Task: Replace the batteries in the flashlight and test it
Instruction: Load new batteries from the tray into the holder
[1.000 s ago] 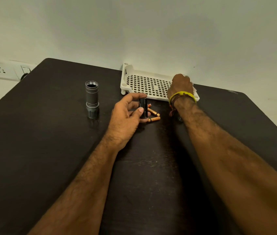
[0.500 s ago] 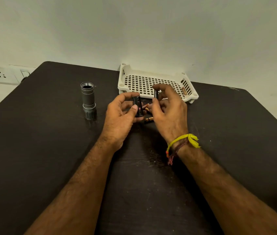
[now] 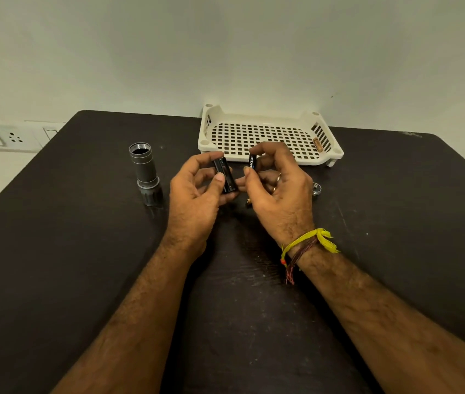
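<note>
Holding black plastic battery holder upright, left hand grips it, slot facing right hand, which pinches black cylindrical battery just beside, likely for loading. Grey metal flashlight body stands open-ended on dark table, left of left hand.

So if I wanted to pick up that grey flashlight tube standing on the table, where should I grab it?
Grab the flashlight tube around its smooth middle, coming from the side. It stands upright on its wider dark end with the open threaded end up, so a sideways grip probably won't tip it. Its left side is free; both hands are busy on its right.
</note>
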